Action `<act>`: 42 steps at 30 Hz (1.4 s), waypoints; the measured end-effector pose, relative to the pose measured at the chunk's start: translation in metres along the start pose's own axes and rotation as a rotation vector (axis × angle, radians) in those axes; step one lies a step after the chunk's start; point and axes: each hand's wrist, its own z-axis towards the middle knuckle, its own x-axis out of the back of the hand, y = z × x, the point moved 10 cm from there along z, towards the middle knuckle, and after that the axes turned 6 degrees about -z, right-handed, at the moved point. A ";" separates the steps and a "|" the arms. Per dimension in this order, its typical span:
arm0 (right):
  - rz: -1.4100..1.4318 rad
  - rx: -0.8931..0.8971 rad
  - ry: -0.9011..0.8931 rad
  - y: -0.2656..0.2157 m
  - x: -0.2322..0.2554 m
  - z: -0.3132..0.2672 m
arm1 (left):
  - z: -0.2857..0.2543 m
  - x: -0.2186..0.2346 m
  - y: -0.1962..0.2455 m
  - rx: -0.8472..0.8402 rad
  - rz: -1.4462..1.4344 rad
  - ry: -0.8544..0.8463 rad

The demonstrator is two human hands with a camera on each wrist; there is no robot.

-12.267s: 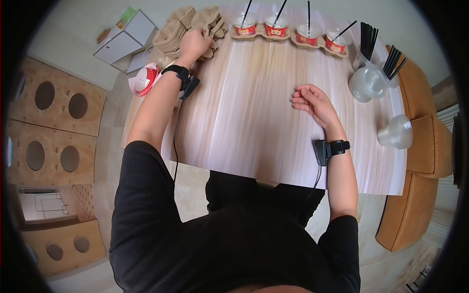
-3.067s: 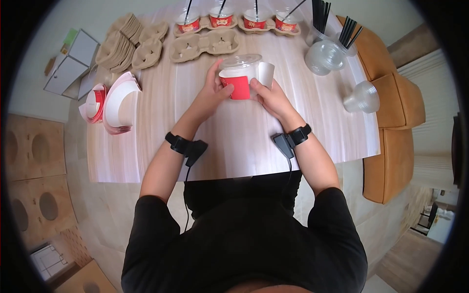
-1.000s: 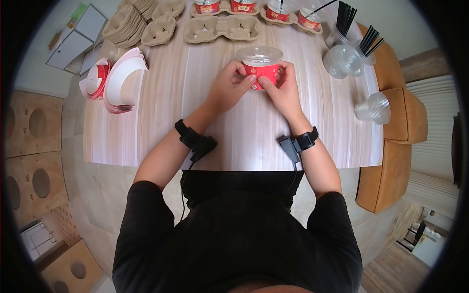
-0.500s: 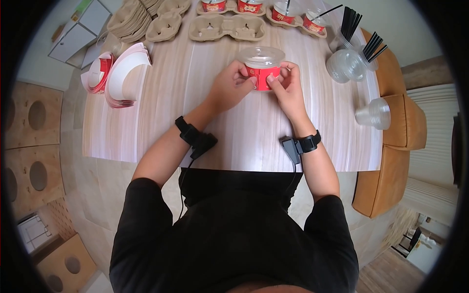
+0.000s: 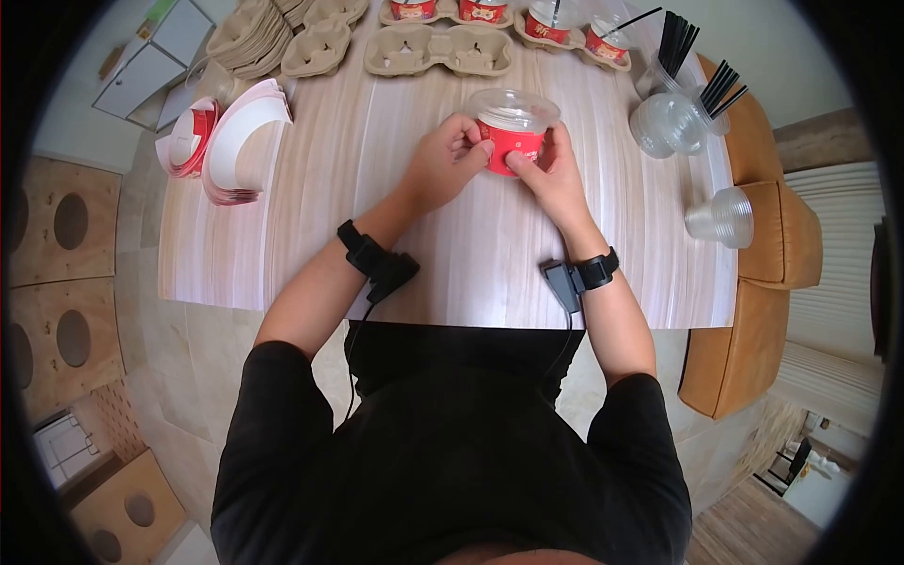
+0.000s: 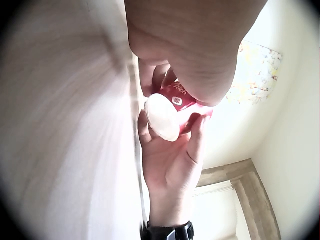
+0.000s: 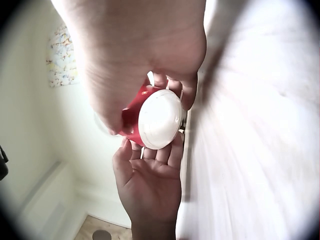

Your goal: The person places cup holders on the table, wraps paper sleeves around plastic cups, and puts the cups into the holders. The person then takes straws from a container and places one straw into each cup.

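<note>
Both hands hold a clear plastic cup [image 5: 513, 104] above the middle of the table, with a red paper sleeve [image 5: 509, 143] wrapped round it. My left hand [image 5: 444, 162] grips its left side, thumb tip on the front of the sleeve. On the right side my right hand [image 5: 554, 177] curls its fingers behind the cup and lays its thumb across the sleeve. The left wrist view shows the cup's pale round base [image 6: 162, 118] tilted towards the camera, with printing on the sleeve. In the right wrist view the left hand's fingers [image 7: 162, 155] lie along the cup.
A two-cup cardboard carrier [image 5: 438, 52] lies beyond the hands, with sleeved cups [image 5: 548, 24] in carriers behind it. Stacked carriers [image 5: 247, 42] and fanned paper sleeves [image 5: 226, 151] are at left. Black straws [image 5: 676, 42], clear lids [image 5: 669, 127] and stacked cups [image 5: 720, 218] stand at right.
The left hand was at the carrier stack, then both hands held the cup with the sleeve's end loose. Now the sleeve lies round the cup, which has turned and shifted slightly right.
</note>
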 end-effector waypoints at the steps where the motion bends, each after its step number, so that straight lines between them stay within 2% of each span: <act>1: 0.000 0.000 0.000 0.002 0.002 0.000 | 0.000 0.001 0.000 0.008 -0.017 0.009; 4: 0.015 -0.012 0.037 0.006 0.009 0.002 | 0.002 0.005 -0.003 0.005 -0.041 0.012; 11: 0.031 0.020 0.003 0.000 0.004 -0.001 | 0.002 -0.001 -0.004 -0.044 -0.096 -0.002; 13: 0.018 0.024 -0.013 0.005 0.007 -0.001 | 0.004 0.005 -0.009 -0.008 -0.120 0.007; 15: 0.320 -0.134 0.003 0.022 0.014 -0.001 | 0.005 0.013 -0.014 0.028 -0.145 0.011; 16: 0.320 -0.132 0.008 0.020 0.014 -0.002 | 0.005 0.015 -0.020 0.078 -0.148 -0.024; 18: 0.291 -0.082 -0.104 0.006 0.003 -0.002 | 0.004 0.009 -0.021 0.126 -0.150 -0.067; 19: 0.291 -0.079 -0.098 0.002 0.003 -0.003 | 0.001 0.009 -0.010 0.130 -0.165 0.015; 20: 0.175 -0.040 -0.129 -0.005 -0.001 -0.003 | 0.000 0.011 -0.005 0.135 -0.179 0.096; 21: 0.060 -0.003 -0.158 -0.010 -0.003 -0.005 | 0.000 0.011 -0.008 0.137 -0.178 0.088; 23: -0.030 -0.007 -0.153 -0.005 0.001 -0.003 | 0.002 0.013 -0.006 0.038 -0.076 0.037; 25: -0.119 -0.013 -0.148 0.002 0.007 0.000 | -0.001 0.009 0.000 0.042 0.036 0.016; 27: -0.265 0.078 -0.112 -0.001 0.013 0.002 | -0.002 0.008 0.001 0.044 0.146 -0.001; 28: -0.265 0.078 -0.105 -0.001 0.012 0.001 | -0.002 0.009 -0.003 0.057 0.156 0.005; 30: -0.023 0.082 -0.099 -0.004 0.005 0.001 | -0.001 0.009 -0.003 0.068 0.170 0.009; 33: 0.027 0.151 -0.100 -0.011 0.004 0.001 | -0.005 0.005 0.002 0.055 0.124 -0.021; 36: 0.017 0.135 -0.042 -0.004 0.010 -0.001 | 0.000 0.001 0.014 -0.084 0.176 -0.019; 38: -0.213 0.123 -0.005 -0.021 0.009 -0.005 | -0.003 -0.012 0.001 0.112 -0.126 -0.068; 42: -0.352 0.255 -0.022 -0.032 0.003 -0.009 | -0.005 -0.020 0.008 0.059 -0.082 -0.101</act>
